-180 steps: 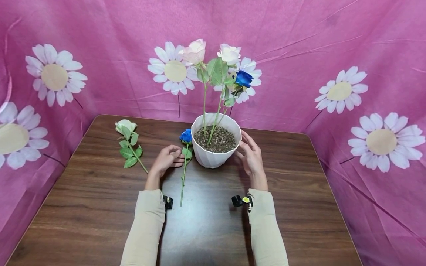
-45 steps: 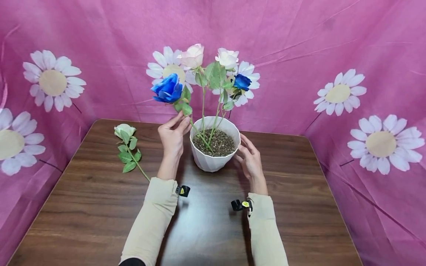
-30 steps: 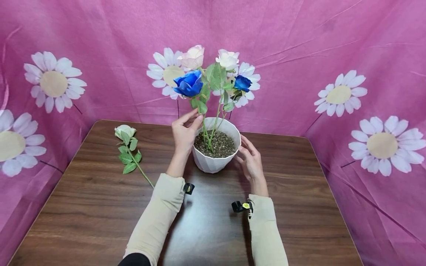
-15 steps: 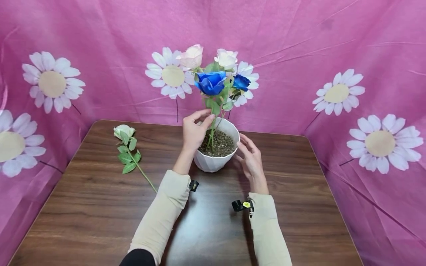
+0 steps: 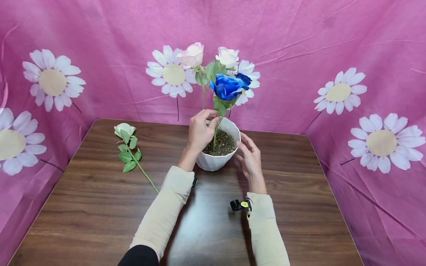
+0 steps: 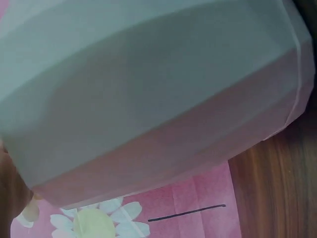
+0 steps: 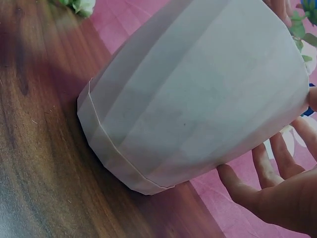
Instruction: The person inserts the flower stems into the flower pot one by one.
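My left hand (image 5: 199, 131) pinches the stem of a blue rose (image 5: 226, 88) just below its leaves, over the white faceted flowerpot (image 5: 213, 163). The lower stem runs down to the dark soil (image 5: 225, 143). At the pot's right side my right hand (image 5: 250, 157) rests with spread fingers; in the right wrist view its fingertips (image 7: 228, 173) touch the pot wall (image 7: 198, 104). Standing in the pot are a pale pink rose (image 5: 192, 55), a white rose (image 5: 227, 57) and a smaller, darker blue rose (image 5: 244, 79), partly covered by the held bloom.
A white-green rose (image 5: 125, 130) lies on the wooden table (image 5: 299, 207) at the left, its stem end near the left sleeve (image 5: 159, 210). Pink cloth (image 5: 283, 92) printed with large daisies hangs behind and at both sides.
The left hand has picked up the blue rose from beside the pot, raised it upright and moved it rightward over the soil. The right hand has stayed at the pot's side.
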